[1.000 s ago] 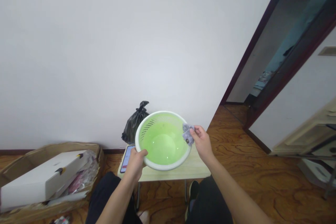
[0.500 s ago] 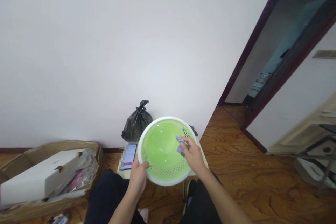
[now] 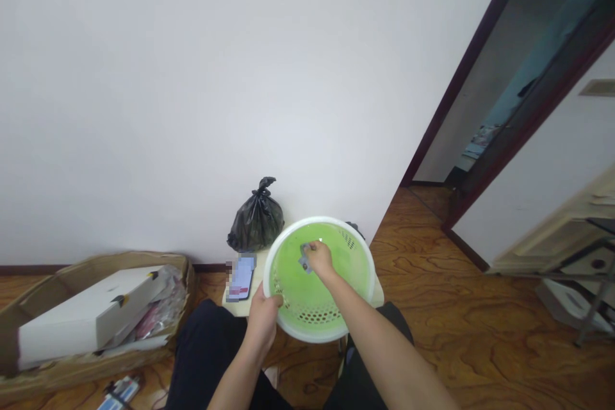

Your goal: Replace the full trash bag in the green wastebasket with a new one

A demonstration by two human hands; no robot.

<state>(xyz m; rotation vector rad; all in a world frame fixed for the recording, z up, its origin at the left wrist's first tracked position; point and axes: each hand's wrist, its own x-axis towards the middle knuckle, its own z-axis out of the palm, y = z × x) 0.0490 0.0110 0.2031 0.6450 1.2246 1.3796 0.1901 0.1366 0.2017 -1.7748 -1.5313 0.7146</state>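
A round green plastic basket (image 3: 346, 269) with a white rim and perforated sides is tilted above a small pale stool (image 3: 235, 309), its inside facing me. My left hand (image 3: 265, 315) grips the rim at the lower left, thumb inside over the holes and fingers hidden underneath. Inside the basket, my right hand (image 3: 319, 257) pinches a small crumpled grey cloth (image 3: 305, 260) against or just over the left-centre of the inner surface; I cannot tell whether it touches.
A phone (image 3: 241, 277) with a lit screen lies on the stool's left side. Behind it stands a knotted black plastic bag (image 3: 257, 218) against the white wall. An open cardboard box (image 3: 180, 295) holding a white box (image 3: 86, 320) is at left. A doorway opens at right.
My right hand has moved left and deeper into the basket with the cloth. The basket has shifted slightly right in view, my left hand still on its rim.
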